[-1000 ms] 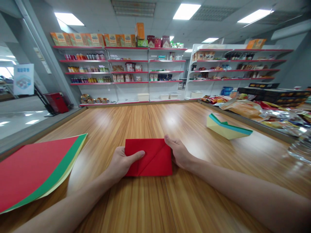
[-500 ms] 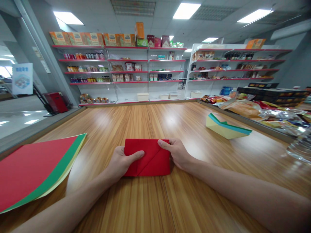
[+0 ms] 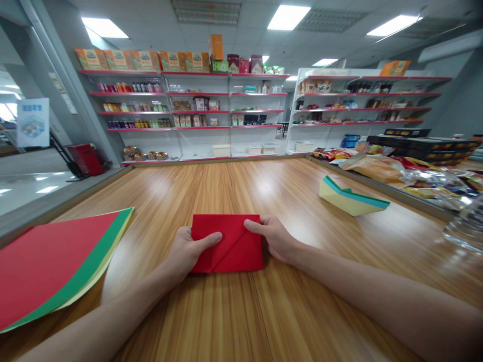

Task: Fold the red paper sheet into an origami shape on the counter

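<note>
A folded red paper (image 3: 236, 246), rectangular with a diagonal crease or flap edge across its face, is held upright between both hands just over the wooden table (image 3: 181, 322). My left hand (image 3: 190, 249) grips its left side, thumb on the front and fingers hidden behind. At the upper right edge my right hand (image 3: 275, 236) pinches it, thumb in front, other fingers behind. Left of my hands lies a stack of coloured sheets (image 3: 49, 261), red on top with green and pale yellow beneath. To the right stands a folded paper boat (image 3: 350, 198) in yellow, blue and green.
Snack packets (image 3: 377, 168) and stacked black boxes (image 3: 422, 146) crowd the right side beyond the table edge. A clear plastic item (image 3: 466, 229) is at the far right. Stocked shelves (image 3: 196, 111) stand behind the table; a red case (image 3: 85, 161) is at left.
Both hands keep the same grip on the folded red paper. The whole view shifts only very slightly; nothing else visibly differs.
</note>
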`<state>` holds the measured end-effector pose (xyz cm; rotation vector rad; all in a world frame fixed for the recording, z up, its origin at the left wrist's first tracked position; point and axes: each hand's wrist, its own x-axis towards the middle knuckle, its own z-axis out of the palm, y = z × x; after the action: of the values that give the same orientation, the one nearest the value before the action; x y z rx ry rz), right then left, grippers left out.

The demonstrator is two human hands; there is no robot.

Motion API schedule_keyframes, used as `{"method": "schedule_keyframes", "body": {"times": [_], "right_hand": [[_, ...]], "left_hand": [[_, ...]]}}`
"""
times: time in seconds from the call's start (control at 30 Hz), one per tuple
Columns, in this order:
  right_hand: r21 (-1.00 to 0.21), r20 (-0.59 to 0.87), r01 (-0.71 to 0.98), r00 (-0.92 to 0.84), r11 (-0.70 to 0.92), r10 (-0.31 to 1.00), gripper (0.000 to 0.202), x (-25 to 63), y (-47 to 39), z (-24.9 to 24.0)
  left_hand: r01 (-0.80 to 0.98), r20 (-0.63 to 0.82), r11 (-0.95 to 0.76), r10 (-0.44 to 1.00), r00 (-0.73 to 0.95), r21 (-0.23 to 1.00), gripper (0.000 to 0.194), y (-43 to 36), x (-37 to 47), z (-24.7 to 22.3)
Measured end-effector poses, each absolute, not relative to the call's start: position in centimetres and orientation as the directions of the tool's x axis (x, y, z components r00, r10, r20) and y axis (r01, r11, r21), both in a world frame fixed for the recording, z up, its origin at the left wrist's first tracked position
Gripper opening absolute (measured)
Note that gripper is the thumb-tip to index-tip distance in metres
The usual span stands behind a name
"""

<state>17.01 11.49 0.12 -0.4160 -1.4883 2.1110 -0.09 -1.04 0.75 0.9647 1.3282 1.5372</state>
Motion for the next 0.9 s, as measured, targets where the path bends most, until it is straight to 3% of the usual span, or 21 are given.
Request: {"method": "schedule_keyframes", "body": {"times": [0.13, 0.33, 0.53, 0.63, 0.73, 0.8, 0.9], "right_hand": [[-0.954, 0.067, -0.201, -0.867, -0.222, 0.495, 0.032, 17.2, 11.3, 0.2], [-0.974, 0.078, -0.181, -0.832, -0.134, 0.549, 0.029, 17.3, 11.3, 0.3], [-0.934, -0.004, -0.19, -0.841, -0.303, 0.541, 0.031, 17.2, 11.0, 0.7], [-0.918, -0.086, -0.118, -0.873, -0.379, 0.48, 0.031, 17.6, 11.2, 1.5], [-0.925, -0.164, 0.03, -0.93, -0.378, 0.329, 0.03, 18.2, 11.3, 2.0], [-0.937, -0.199, 0.105, -0.944, -0.334, 0.263, 0.03, 18.5, 11.1, 2.1], [-0.95, -0.232, 0.173, -0.949, -0.262, 0.214, 0.027, 18.5, 10.8, 1.9]], "left_hand": [[-0.12, 0.021, -0.064, 0.942, -0.334, 0.991, 0.03, -1.0, 0.0, 0.9], [-0.135, -0.002, -0.044, 0.947, -0.321, 0.99, 0.031, -1.0, 0.4, 1.1], [-0.182, -0.024, -0.036, 0.948, -0.316, 0.983, 0.031, -1.1, 0.1, 0.9], [-0.359, -0.071, 0.029, 0.992, -0.102, 0.933, 0.031, -1.4, -0.5, 1.1], [-0.51, -0.107, 0.18, 0.98, 0.17, 0.841, 0.053, -1.7, -1.0, 1.5], [-0.463, -0.134, 0.249, 0.954, 0.267, 0.851, 0.052, -1.8, -1.0, 1.7], [-0.25, -0.182, 0.266, 0.932, 0.315, 0.931, 0.029, -1.8, -0.6, 1.6]]}}
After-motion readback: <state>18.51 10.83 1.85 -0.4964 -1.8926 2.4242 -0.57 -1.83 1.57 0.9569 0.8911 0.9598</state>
